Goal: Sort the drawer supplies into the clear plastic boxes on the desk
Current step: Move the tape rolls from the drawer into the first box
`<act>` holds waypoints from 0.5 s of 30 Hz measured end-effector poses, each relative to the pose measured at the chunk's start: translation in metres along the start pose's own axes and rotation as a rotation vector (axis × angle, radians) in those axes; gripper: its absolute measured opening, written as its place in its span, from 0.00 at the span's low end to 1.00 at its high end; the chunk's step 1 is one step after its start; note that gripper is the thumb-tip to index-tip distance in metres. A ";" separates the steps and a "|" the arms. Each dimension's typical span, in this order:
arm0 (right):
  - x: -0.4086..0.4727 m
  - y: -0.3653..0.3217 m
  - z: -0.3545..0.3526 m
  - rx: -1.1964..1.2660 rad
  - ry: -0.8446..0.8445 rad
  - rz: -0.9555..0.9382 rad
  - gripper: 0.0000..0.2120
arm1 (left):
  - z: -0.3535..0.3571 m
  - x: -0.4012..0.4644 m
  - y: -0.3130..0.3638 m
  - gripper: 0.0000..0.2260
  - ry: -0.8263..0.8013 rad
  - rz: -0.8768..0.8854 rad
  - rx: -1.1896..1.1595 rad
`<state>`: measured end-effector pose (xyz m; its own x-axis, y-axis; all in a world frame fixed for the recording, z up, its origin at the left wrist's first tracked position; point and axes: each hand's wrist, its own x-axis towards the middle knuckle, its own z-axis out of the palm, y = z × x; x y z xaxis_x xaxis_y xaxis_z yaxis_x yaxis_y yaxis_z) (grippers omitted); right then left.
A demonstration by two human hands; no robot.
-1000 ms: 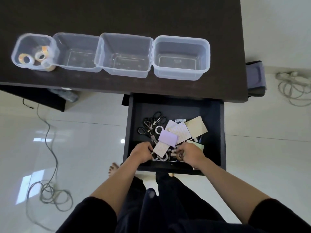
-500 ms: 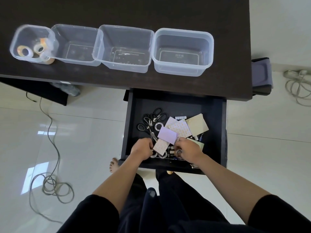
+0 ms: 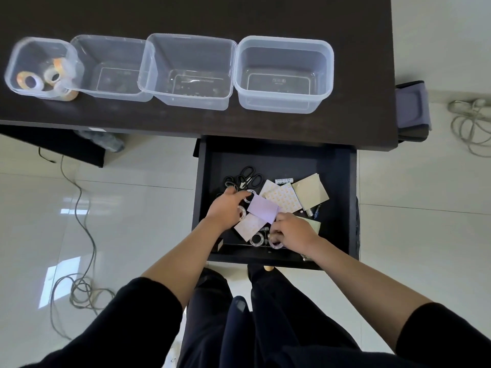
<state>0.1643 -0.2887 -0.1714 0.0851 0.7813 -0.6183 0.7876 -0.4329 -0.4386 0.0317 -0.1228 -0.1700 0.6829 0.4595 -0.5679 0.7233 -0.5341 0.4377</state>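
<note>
Below the desk [image 3: 265, 123], centre of frame: open dark drawer [image 3: 337, 181] holding mixed supplies.

Left hand [image 3: 225, 208]: lower-centre of frame, inside the drawer, fingers curled loosely, reaching toward the black scissors [image 3: 245, 177] at the drawer's upper left. A clear tape roll [image 3: 241, 211] sits against the palm side; whether the hand actually grips it cannot be told.

Right hand [image 3: 292, 231]: just right of and below the left, fingers bent down over a small tape roll [image 3: 276, 241] at the drawer's lower edge, apparently pinching it. A second loose roll [image 3: 256, 239] lies just beside it, to the left.

Between the two hands: purple sticky-note pad [image 3: 263, 208], touching the right hand's knuckles, overlapping a white patterned pad [image 3: 249, 226]. Upper right of these: another patterned pad [image 3: 283, 197] and a beige pad [image 3: 310, 192]. Small pens or batteries [image 3: 314, 211] lie below the beige pad; too small to tell which.

Upper part of frame, on the desk: four clear plastic boxes in a row, touching one another. Far-left box [image 3: 16, 62] contains several tape rolls [image 3: 29, 81]. Second box [image 3: 111, 46], third box [image 3: 191, 39] and far-right box [image 3: 285, 43] show only their own bases.

Left and right frame edges: grey cables [image 3: 79, 288] coiled on the white tile floor.
</note>
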 end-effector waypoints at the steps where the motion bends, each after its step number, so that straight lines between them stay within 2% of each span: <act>1: 0.000 -0.003 0.001 -0.014 -0.002 -0.012 0.10 | -0.003 0.004 0.002 0.26 -0.031 0.019 0.032; 5: 0.002 -0.010 0.007 -0.002 -0.042 -0.023 0.14 | -0.008 0.018 0.003 0.22 -0.122 0.032 0.140; 9: 0.004 -0.011 0.011 -0.096 -0.080 -0.063 0.20 | -0.006 0.023 0.002 0.18 -0.118 0.024 0.205; 12: 0.007 -0.013 0.013 -0.153 -0.074 -0.079 0.20 | -0.004 0.024 0.001 0.18 -0.100 0.021 0.213; 15: 0.009 -0.014 0.012 -0.219 -0.071 -0.102 0.18 | -0.004 0.024 0.001 0.13 -0.092 0.024 0.221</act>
<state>0.1466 -0.2813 -0.1783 -0.0383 0.7789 -0.6259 0.9041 -0.2398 -0.3537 0.0493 -0.1097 -0.1809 0.6799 0.3834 -0.6251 0.6601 -0.6913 0.2940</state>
